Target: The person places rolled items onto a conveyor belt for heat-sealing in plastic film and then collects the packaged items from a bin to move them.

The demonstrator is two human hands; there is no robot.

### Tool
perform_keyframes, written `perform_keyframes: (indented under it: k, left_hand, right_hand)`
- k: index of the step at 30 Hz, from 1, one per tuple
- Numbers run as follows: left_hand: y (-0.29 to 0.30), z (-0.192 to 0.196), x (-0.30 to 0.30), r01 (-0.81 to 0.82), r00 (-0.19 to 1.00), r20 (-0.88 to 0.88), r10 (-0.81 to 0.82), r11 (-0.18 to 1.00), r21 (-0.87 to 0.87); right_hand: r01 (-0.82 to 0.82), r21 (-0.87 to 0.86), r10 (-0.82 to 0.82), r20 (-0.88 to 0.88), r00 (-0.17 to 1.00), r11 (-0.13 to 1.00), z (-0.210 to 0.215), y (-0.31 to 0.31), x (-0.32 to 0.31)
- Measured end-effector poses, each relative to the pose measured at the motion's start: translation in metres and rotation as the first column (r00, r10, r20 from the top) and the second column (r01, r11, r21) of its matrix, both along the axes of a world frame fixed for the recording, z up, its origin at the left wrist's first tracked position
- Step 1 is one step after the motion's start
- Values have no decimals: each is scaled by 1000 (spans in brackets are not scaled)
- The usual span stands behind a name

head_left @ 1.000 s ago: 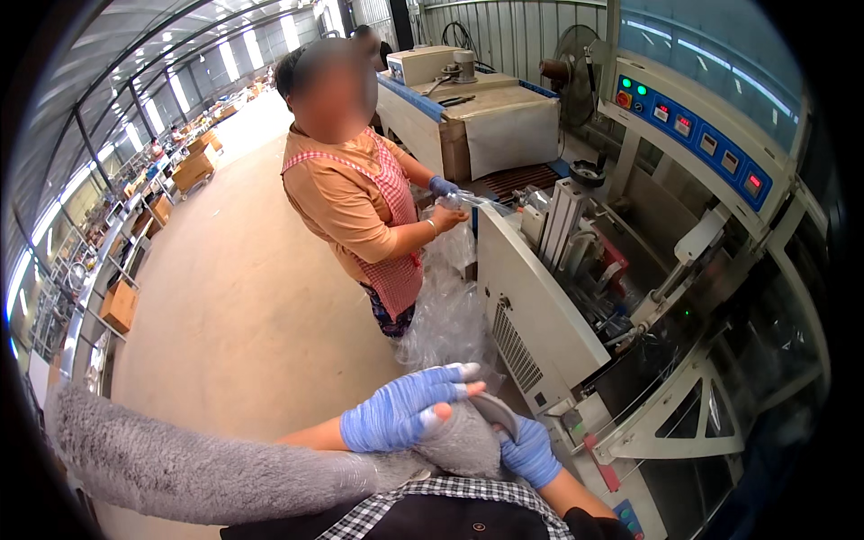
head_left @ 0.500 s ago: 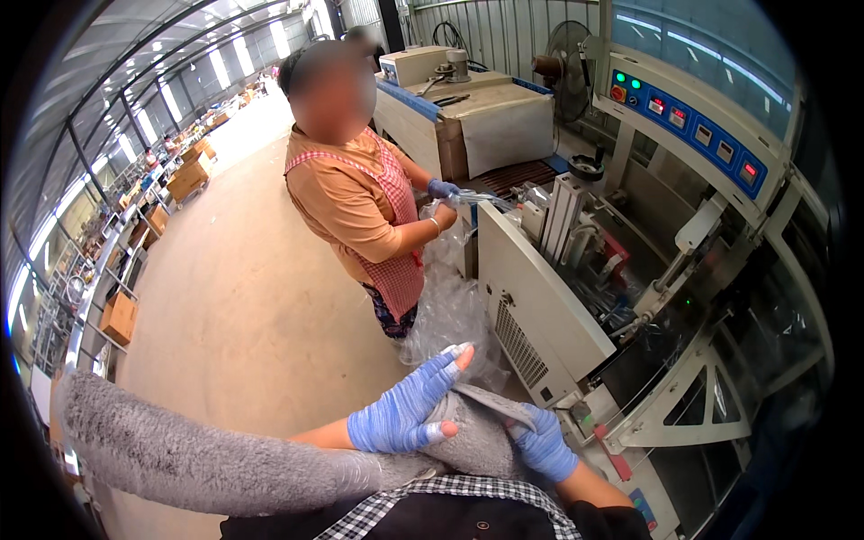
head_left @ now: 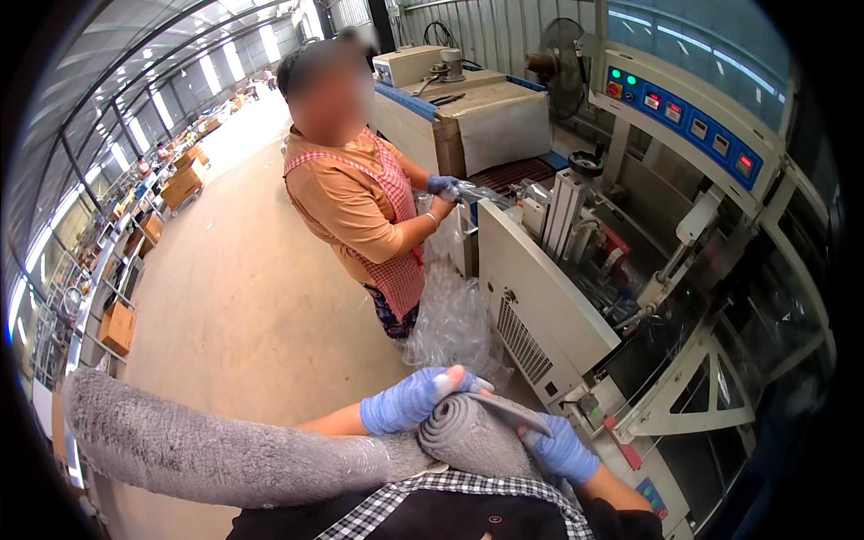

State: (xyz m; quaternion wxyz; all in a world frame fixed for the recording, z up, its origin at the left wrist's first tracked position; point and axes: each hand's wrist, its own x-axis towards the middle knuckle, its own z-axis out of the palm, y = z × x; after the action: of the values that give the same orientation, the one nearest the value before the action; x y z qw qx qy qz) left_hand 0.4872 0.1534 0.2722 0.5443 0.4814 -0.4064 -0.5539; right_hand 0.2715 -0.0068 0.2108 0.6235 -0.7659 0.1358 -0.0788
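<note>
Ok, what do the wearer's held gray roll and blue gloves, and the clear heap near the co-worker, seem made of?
Roll: pile fabric, perhaps synthetic, matte, given its fuzzy surface.
Gloves: likely knitted yarn, matte, judging by the streaks.
Heap: apparently thin plastic film, glossy, see-through and crinkled.

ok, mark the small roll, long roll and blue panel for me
small roll (head_left: 483, 444): head view, middle of its fleecy side
long roll (head_left: 229, 444): head view, fleece midway along its length
blue panel (head_left: 686, 121): head view, its face between the displays
</note>
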Motion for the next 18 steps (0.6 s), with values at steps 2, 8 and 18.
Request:
perform_keyframes:
  k: [2, 8, 18]
  left_hand:
    - [-4, 16, -1, 51, 972, 218, -94, 980, 192]
    - [-8, 39, -14, 68, 861, 500, -91, 996, 63]
    - [-17, 35, -12, 220, 662, 749, 20, 950, -220]
  right_hand:
    - [0, -61, 2, 35, 999, 998, 4, 3, 3]
    - [122, -101, -120, 34, 992, 987, 5, 21, -8]
    - [42, -157, -46, -21, 999, 987, 29, 32, -14]
